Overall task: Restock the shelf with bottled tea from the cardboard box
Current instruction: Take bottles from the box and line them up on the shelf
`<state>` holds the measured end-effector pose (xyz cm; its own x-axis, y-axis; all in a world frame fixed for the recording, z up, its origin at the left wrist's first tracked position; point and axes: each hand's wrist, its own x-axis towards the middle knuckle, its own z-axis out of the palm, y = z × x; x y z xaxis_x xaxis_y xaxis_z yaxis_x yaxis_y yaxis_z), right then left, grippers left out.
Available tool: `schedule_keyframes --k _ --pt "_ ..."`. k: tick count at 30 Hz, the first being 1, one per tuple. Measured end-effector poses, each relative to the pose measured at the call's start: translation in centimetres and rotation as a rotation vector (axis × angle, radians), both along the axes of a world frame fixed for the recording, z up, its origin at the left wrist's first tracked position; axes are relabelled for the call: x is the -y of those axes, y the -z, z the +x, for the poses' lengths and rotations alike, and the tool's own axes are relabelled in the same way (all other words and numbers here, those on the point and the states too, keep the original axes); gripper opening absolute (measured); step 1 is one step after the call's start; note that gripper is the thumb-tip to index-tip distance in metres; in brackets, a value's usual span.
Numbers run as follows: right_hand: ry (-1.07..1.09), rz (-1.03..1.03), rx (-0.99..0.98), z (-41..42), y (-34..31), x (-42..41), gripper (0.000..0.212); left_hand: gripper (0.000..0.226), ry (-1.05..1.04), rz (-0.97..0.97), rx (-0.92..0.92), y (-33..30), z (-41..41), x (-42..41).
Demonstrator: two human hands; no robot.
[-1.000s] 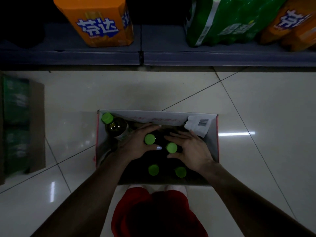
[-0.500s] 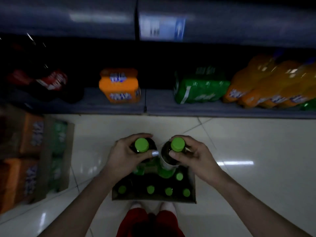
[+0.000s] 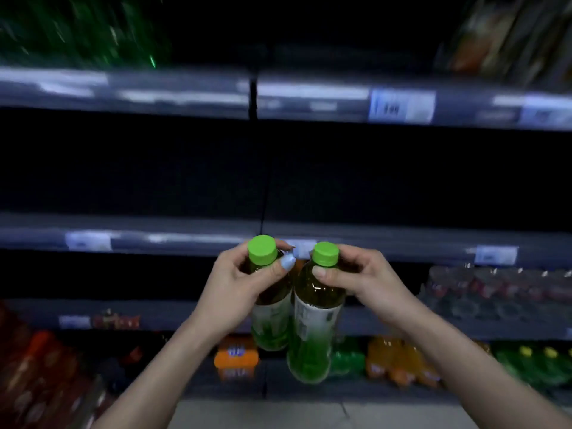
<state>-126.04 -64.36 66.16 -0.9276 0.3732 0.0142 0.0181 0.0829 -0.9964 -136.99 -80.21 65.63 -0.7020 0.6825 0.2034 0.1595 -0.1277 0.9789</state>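
I hold two bottles of tea side by side in the air, in front of the shelving. My left hand (image 3: 235, 286) grips the neck of the left tea bottle (image 3: 270, 317), just under its green cap. My right hand (image 3: 362, 280) grips the neck of the right tea bottle (image 3: 315, 329) the same way. Both bottles hang upright and touch each other. Their caps sit level with the front edge of the dark middle shelf (image 3: 154, 236), which looks bare. The cardboard box is out of view.
An upper shelf (image 3: 185, 94) with price tags runs across above, with green packs at its top left. Lower shelves hold wrapped bottle packs (image 3: 495, 289) at right, orange packs (image 3: 399, 363) and a small orange pack (image 3: 236, 360) below. Pale floor shows at the bottom.
Both hands have lifted a bottle each out of the box and raised them to middle-shelf height. The view has swung up from the floor to the shelves; the box dropped out of view.
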Motion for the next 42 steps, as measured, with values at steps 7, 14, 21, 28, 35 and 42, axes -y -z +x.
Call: schedule_keyframes --k 7,14,21,28,35,42 --pt "0.024 0.088 -0.105 -1.5 -15.7 0.9 0.037 0.038 -0.018 0.182 -0.126 -14.6 -2.9 0.3" --pt "0.209 0.145 -0.216 -3.8 -23.8 0.6 0.023 0.018 -0.124 0.31 -0.273 -23.3 -5.9 -1.0" --pt "0.399 0.139 -0.333 -7.0 -29.4 -3.0 0.017 0.039 -0.186 0.372 -0.317 -28.2 -9.3 -4.8" --pt "0.481 0.177 -0.395 -9.9 -32.4 -10.2 0.02 0.024 -0.173 0.36 -0.336 -31.0 -11.3 -12.1" --pt "0.49 0.2 -0.315 -15.0 -31.8 -17.9 0.044 0.025 -0.262 0.343 -0.217 -30.3 -14.9 -20.2" --pt "0.401 0.308 -0.271 -17.8 -31.0 -21.0 0.031 0.049 -0.311 0.201 -0.163 -29.8 -16.7 -23.8"
